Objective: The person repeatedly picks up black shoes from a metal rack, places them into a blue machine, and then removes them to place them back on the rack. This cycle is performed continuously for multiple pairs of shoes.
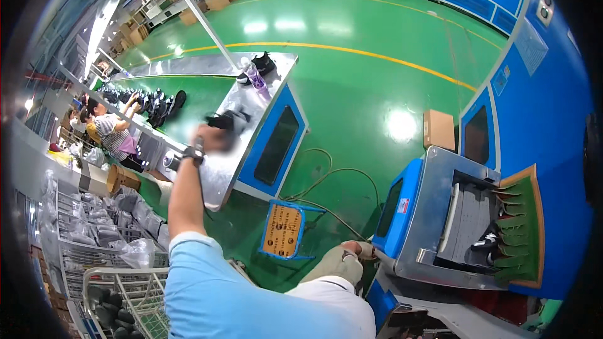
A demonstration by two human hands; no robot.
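Note:
My left arm, in a light blue sleeve with a dark band at the wrist, stretches forward over the metal tabletop. My left hand is smeared by motion. It is right at a black shoe on the table, and whether the fingers grip it cannot be made out. Farther along the tabletop stand another black shoe with a pale sole and a clear bottle with a purple tint. My right hand is not in view.
A blue-framed stool stands below the table; a hose trails nearby. Right, a conveyor machine carries a black-and-white shoe by a green flap curtain. Wire racks stand left; co-workers sit beside a line of shoes.

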